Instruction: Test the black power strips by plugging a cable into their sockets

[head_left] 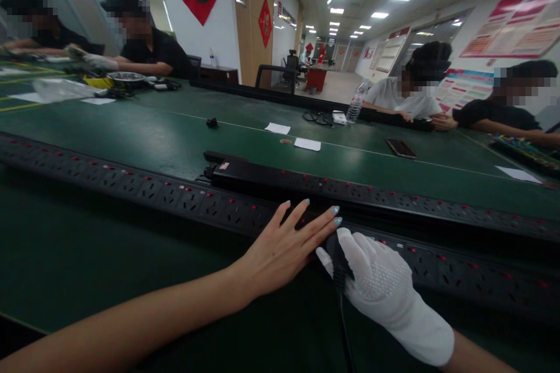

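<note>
A long black power strip (210,205) with rows of sockets and red lights runs across the table in front of me. My left hand (284,245), bare, lies on it with the fingers stretched out and spread. Right beside those fingertips, my right hand (380,277), in a white dotted glove, grips a black plug (335,247) against the strip. Its black cable (343,320) runs down toward me. Whether the pins sit fully in a socket is hidden by the plug and fingers. Just behind lies a second black power strip (271,178).
The green table (175,128) bears a small black part (212,123), white paper slips (307,144), a phone (400,148), a bottle (356,104) and coiled cables (318,118). Several people sit around the far sides. Tools and a plastic bag (65,90) lie at far left.
</note>
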`<action>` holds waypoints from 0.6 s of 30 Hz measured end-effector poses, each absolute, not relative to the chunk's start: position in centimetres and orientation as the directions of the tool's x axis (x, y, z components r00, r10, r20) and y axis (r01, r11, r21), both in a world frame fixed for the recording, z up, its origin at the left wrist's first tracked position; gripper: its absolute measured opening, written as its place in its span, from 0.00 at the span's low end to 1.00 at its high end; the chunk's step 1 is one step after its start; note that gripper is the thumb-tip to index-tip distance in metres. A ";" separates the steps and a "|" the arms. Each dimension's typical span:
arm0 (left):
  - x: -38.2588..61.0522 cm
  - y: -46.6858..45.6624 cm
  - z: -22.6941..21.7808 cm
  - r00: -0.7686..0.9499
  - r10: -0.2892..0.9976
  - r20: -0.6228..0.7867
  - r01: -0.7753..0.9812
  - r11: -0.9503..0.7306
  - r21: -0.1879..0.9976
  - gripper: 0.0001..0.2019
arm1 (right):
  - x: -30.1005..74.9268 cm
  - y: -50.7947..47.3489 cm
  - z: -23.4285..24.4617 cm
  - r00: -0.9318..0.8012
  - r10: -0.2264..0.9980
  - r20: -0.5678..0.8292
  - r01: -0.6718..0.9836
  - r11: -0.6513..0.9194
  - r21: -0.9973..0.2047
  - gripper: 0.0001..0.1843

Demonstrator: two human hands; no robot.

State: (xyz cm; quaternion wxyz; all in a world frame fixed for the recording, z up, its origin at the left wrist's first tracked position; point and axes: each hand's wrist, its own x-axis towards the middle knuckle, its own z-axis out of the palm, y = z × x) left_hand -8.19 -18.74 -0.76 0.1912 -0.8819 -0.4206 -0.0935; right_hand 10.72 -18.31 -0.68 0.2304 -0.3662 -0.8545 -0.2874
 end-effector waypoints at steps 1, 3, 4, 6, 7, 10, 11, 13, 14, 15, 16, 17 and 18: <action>-8.2 -18.7 -0.8 0.629 0.705 0.326 0.777 -0.572 -0.262 0.29 | 10.7 -18.3 -0.6 -0.629 0.495 0.599 0.756 0.570 0.322 0.15; -8.2 -18.7 -0.8 0.630 0.704 0.327 0.777 -0.569 -0.270 0.29 | 10.7 -18.3 -0.6 -0.630 0.495 0.598 0.755 0.570 0.324 0.15; -8.2 -18.8 -0.8 0.630 0.704 0.328 0.777 -0.568 -0.272 0.29 | 10.7 -18.3 -0.5 -0.631 0.492 0.600 0.755 0.569 0.327 0.15; -8.2 -18.8 -0.8 0.630 0.703 0.330 0.777 -0.566 -0.277 0.29 | 10.6 -18.2 -0.4 -0.630 0.491 0.602 0.756 0.565 0.331 0.16; -8.2 -18.8 -0.8 0.628 0.704 0.331 0.778 -0.562 -0.281 0.29 | 10.6 -18.2 -0.3 -0.629 0.491 0.603 0.757 0.562 0.332 0.16; -8.2 -18.8 -0.9 0.624 0.706 0.334 0.781 -0.551 -0.294 0.29 | 10.5 -18.2 -0.2 -0.628 0.483 0.610 0.758 0.558 0.339 0.16; -8.2 -18.8 -0.9 0.624 0.706 0.335 0.781 -0.551 -0.294 0.29 | 10.5 -18.2 -0.2 -0.628 0.479 0.613 0.758 0.555 0.342 0.16; -8.2 -18.8 -1.0 0.625 0.704 0.338 0.780 -0.556 -0.286 0.29 | 10.4 -18.3 -0.1 -0.628 0.471 0.619 0.756 0.556 0.345 0.16; -8.2 -18.7 -1.1 0.625 0.704 0.338 0.781 -0.559 -0.280 0.29 | 10.4 -18.3 -0.1 -0.631 0.469 0.618 0.754 0.558 0.346 0.16; -8.2 -18.7 -1.1 0.624 0.704 0.338 0.781 -0.561 -0.274 0.29 | 10.5 -18.3 -0.1 -0.632 0.467 0.619 0.753 0.559 0.348 0.16; -8.2 -18.8 -1.1 0.624 0.705 0.338 0.781 -0.563 -0.269 0.30 | 10.5 -18.3 -0.2 -0.633 0.466 0.618 0.752 0.558 0.350 0.16; -8.2 -18.8 -1.1 0.624 0.705 0.338 0.782 -0.564 -0.266 0.30 | 10.5 -18.3 -0.3 -0.634 0.465 0.618 0.752 0.556 0.353 0.16; -8.2 -18.8 -1.1 0.623 0.705 0.337 0.782 -0.565 -0.264 0.30 | 10.6 -18.3 -0.4 -0.633 0.466 0.618 0.754 0.553 0.355 0.16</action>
